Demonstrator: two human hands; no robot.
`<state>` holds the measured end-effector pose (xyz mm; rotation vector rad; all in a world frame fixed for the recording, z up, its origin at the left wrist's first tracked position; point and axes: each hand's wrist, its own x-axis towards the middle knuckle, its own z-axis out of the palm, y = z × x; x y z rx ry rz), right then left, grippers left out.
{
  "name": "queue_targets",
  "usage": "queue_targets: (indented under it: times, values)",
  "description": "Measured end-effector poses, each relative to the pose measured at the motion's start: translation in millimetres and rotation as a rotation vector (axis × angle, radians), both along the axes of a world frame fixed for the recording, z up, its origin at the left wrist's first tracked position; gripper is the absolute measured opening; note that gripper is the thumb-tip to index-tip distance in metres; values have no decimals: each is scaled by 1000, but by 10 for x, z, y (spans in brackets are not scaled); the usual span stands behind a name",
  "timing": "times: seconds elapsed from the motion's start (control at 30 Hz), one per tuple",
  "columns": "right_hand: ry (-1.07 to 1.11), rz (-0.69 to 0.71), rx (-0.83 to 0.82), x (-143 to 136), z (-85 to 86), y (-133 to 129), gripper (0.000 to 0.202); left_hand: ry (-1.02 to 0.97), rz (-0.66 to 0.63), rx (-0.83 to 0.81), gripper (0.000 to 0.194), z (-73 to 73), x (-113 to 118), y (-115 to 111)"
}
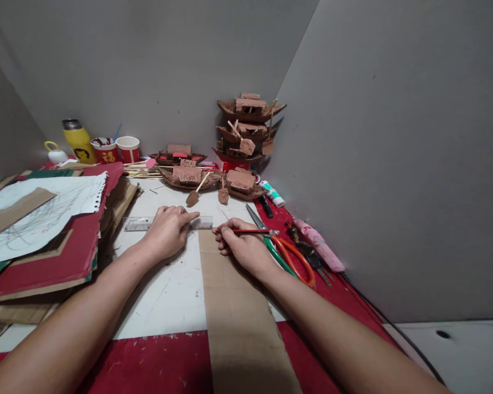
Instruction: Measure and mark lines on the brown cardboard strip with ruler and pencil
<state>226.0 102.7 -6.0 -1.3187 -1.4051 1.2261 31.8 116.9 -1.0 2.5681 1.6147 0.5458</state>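
Forearms frame cardboard strip (238, 306), lying lengthwise toward the camera | left hand (166, 232) flat on clear ruler (168, 223) across strip's far end | right hand (242, 249) pinches red pencil (246, 231) at ruler edge | tip: keep ruler pinned, pencil tight to edge | beyond strip, far left: red cups (117, 149), one holds blue straw, other's contents unseen.

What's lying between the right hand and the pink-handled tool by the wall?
In the head view, scissors with orange and green handles lie between the right hand and the pink-handled tool, plus a dark-handled tool just beside the pink one.
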Motion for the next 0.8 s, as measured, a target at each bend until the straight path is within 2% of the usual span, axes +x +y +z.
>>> queue_targets:
  times: [0.33,0.43,0.63,0.8]
  values:
    - [53,2,-8,21,5,-6,16,-2,-14,12,44,-22,-17,5]
    - [122,-28,54,97,85,-51,22,6,-13,16,44,-19,-19,1]
    - [144,-161,250,371,359,-136,34,-31,-1,27,43,-9,-10,-25]
    - [129,-194,228,514,377,-212,32,-34,9,65,42,21,-2,-59]
